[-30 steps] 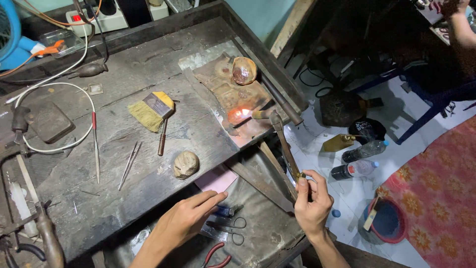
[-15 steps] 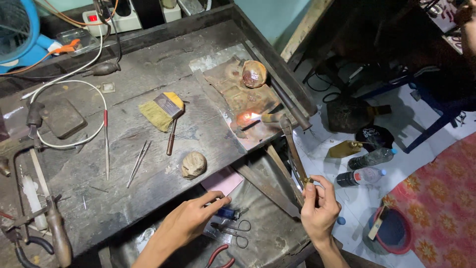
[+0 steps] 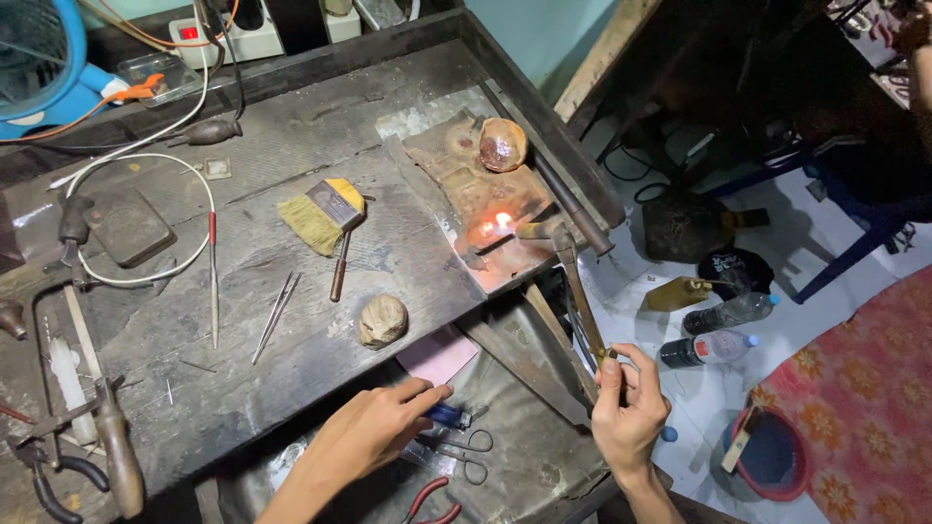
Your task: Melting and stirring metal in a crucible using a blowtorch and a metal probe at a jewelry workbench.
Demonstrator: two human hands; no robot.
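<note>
While the right hand [image 3: 626, 412] sits at about 5 o'clock in the head view, its fingers curl shut around the near end of a long torch [image 3: 578, 291], thumb and forefinger pinching a small brass fitting at the grip. Torch stem runs up toward 12 o'clock from that hand; its tip lies at a small flame [image 3: 497, 223] on a rusty metal slab [image 3: 466, 184] at the bench's right edge. Left hand [image 3: 374, 432], at 6 o'clock, lies palm down, fingers straight and pressed together, fingertips on a blue lighter [image 3: 449, 415] in the dark tray below the bench; whether it grips the lighter I cannot tell. Scissors [image 3: 456, 454] lie just beside the lighter, red-handled pliers [image 3: 427, 500] nearer the bottom edge. A pink card [image 3: 437, 354] overhangs the bench lip just above the fingertips. Farther up the wooden bench [image 3: 291, 126]: a pale lump [image 3: 382, 320], then a yellow brush [image 3: 322, 213] near centre. A round coppery ball [image 3: 503, 144] rests on the slab's far end. Off at 3 o'clock, on the floor, two plastic bottles [image 3: 718, 330] lie side by side.
</note>
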